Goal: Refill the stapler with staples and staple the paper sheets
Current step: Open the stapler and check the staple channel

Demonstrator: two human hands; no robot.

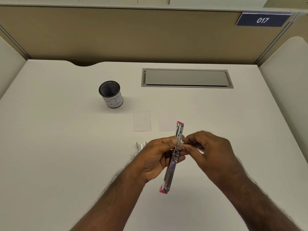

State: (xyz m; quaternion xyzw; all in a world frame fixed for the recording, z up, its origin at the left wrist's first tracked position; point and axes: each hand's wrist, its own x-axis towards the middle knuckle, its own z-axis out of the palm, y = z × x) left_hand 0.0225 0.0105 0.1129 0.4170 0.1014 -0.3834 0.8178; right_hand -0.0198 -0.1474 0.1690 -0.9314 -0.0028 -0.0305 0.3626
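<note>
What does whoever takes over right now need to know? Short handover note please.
Left hand grips the opened stapler mid-body, held above the desk.
Right hand pinches something small at the staple channel; likely staples, too small to tell.
Spare staple strips lie on the desk left of the hands.
Two paper sheets lie flat beyond, unstapled.
Done: stapler opened.
Left: finish loading, close, staple sheets.

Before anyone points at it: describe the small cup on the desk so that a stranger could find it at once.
Start at the grey hatch sunk into the white desk. Left of it stands the cup, alone. Unlike the flat paper slips nearby, it is upright, round, dark mesh, with a hand-lettered white label.
</note>
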